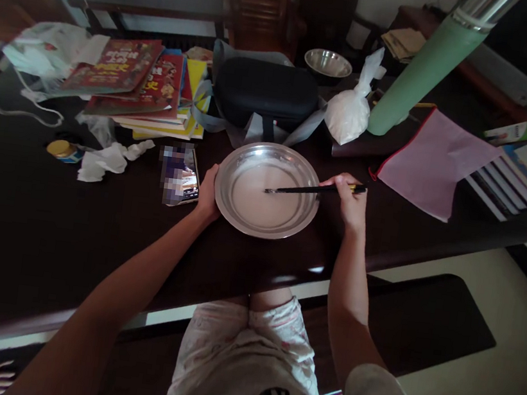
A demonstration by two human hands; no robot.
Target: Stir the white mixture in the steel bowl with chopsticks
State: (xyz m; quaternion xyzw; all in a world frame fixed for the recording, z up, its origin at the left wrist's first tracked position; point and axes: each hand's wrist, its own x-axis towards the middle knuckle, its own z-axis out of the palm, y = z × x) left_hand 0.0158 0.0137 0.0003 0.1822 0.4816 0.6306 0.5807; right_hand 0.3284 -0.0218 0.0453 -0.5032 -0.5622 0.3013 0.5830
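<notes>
A shiny metal bowl [259, 228] sits on the dark table in front of me, with cloudy whitish liquid [255, 203] in it. My left hand [208, 191] grips the bowl's left rim, fingers partly hidden behind the edge. In my right hand [351, 199], dark chopsticks with gold-coloured ends [301, 189] are pinched and reach across the right rim. Their tips meet the liquid near the bowl's middle. Just left of my left hand lies a phone [190, 181] with its screen lit, partly blurred out.
Behind the bowl is a black case [265, 91]. A knotted plastic bag of white powder [347, 114] and a tall green flask [425, 76] stand right of it. Books [137, 87], crumpled tissue [103, 163] and a small yellow-lidded jar [62, 150] lie left; a pink mesh pouch [436, 162] lies right.
</notes>
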